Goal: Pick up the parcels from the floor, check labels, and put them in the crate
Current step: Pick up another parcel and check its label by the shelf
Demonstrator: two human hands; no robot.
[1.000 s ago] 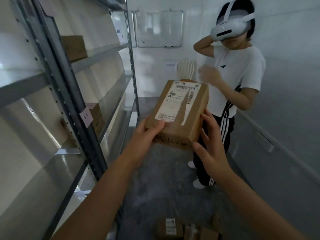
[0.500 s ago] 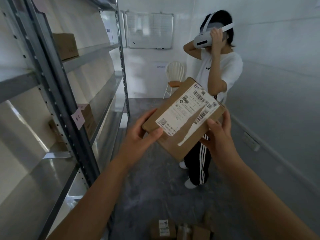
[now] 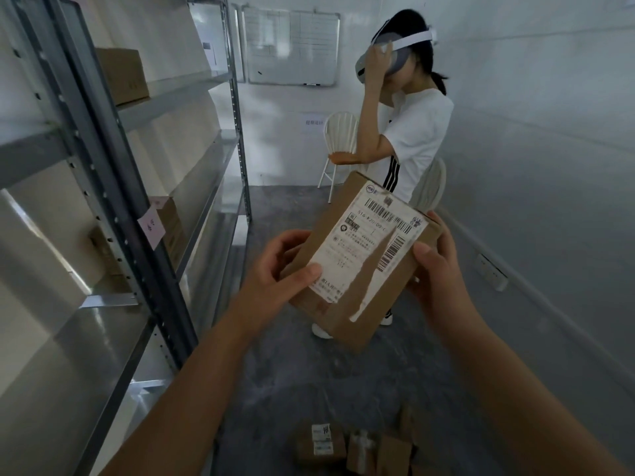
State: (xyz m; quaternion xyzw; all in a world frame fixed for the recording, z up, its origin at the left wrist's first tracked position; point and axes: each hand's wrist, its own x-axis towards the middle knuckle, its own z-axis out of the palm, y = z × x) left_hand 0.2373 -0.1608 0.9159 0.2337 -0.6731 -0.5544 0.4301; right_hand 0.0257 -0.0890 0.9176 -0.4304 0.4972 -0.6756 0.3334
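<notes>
Parcel (image 3: 359, 266) tilted, long axis up-right

Brown cardboard parcel (image 3: 347, 304) tilted, torn white label (image 3: 364, 249) up, more parcels (image 3: 357, 448) on floor

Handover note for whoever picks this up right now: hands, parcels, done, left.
Left hand: grips the held parcel at its left edge, thumb on the label.
Right hand: grips its right edge.
Held parcel: in the air, tilted, label facing the camera.
Floor parcels: several lie at the bottom of the view.
Crate: not in view.
Done: one parcel lifted, label turned to view.
Left: read label, crate it, then the floor parcels.
A person stands in the aisle ahead.
</notes>
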